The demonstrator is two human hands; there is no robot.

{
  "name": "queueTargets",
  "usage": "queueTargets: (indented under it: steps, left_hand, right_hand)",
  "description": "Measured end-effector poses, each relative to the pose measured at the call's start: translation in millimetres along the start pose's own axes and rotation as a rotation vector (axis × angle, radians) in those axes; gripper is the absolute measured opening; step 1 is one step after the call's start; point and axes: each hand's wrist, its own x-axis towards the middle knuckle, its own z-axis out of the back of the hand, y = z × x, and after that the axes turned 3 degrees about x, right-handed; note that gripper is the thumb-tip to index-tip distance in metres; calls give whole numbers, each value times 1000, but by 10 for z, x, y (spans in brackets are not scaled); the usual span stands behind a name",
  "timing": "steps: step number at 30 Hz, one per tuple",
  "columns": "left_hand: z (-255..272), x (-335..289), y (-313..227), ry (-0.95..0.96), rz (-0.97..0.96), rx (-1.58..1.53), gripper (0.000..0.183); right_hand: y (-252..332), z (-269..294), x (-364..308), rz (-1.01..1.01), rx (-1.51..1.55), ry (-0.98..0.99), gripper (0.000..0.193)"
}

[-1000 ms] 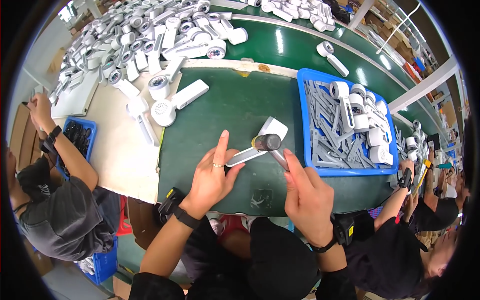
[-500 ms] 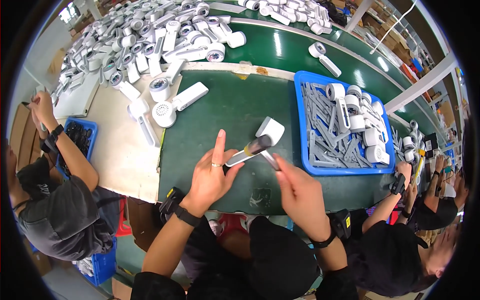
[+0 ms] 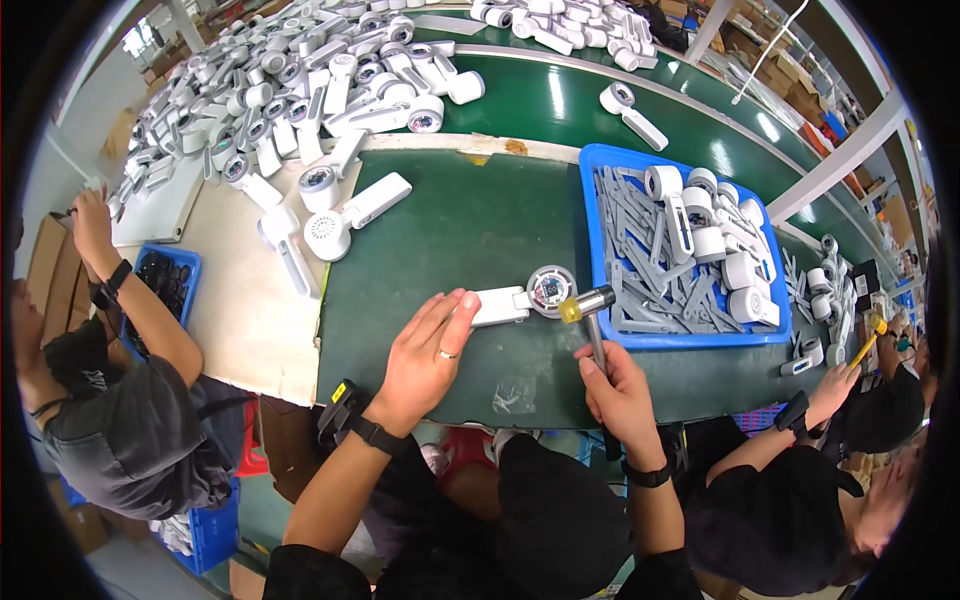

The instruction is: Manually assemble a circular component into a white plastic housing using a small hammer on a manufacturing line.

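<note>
Presently we press our left hand [image 3: 425, 350], fingers flat and extended, on the handle of the white device [image 3: 520, 300] lying on the green mat [image 3: 450, 230]. Our right hand [image 3: 620, 395] is closed around the small hammer [image 3: 590, 315], its head at the device's round end, beside the blue tray [image 3: 600, 250].

A green mat [image 3: 470, 240] covers the bench, with a bare cream stretch [image 3: 240, 310] at nine o'clock. On the mat a white device [image 3: 520, 298] lies at centre; a blue tray [image 3: 600, 250] of grey parts sits at three o'clock. Two white devices [image 3: 345, 215] rest on the cream edge, a heap of them [image 3: 280, 80] at eleven o'clock. A green conveyor [image 3: 560, 100] runs at twelve, carrying one device [image 3: 630, 110]
</note>
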Motion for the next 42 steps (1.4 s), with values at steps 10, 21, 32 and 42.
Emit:
queueTargets:
  steps: [10,21,32,42]
  left_hand:
    - [-14,-45,-31,-14,61,-83,88]
    - [155,271,-24,-11,1270,-933,41]
    - [274,265,222,-58,1536,-1631,28]
    - [16,247,-217,-52,1539,-1834,22]
  right_hand:
    - [-61,108,-17,-67,52,38,16]
    - [-78,105,-17,-29,-71,12,16]
    - [-138,130,-14,23,-143,13,17]
    - [-33,102,-7,39,-218,-39,22]
